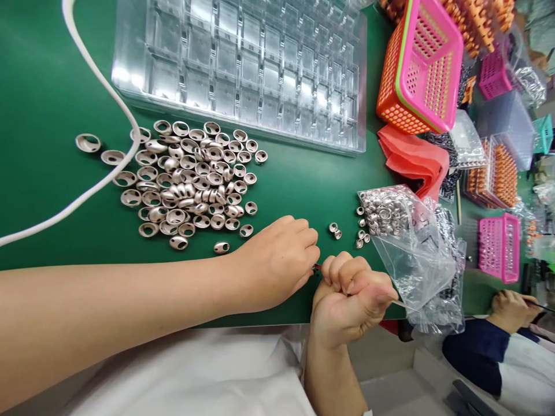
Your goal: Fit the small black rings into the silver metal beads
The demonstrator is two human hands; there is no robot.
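Note:
My left hand [277, 263] reaches in from the left, back of the hand up, its fingers curled closed. My right hand [353, 297] is a fist right beside it. Between the two hands shows a tiny dark and reddish piece [317, 268], too small and too covered to name. A thin pale end pokes out by my right thumb. Left of my hands lies a heap of silver oval metal rings [195, 179] with holes in their sides. A few small silver metal rings [333, 227] lie just beyond my fingers.
A clear plastic compartment tray [243, 124] stands at the back. A white cable [97, 188] crosses the left side. Right are a plastic bag of rings [385, 214], red sheets [416, 159], stacked baskets [407, 110] and a pink basket [498, 248]. A co-worker's hand [511, 309] is far right.

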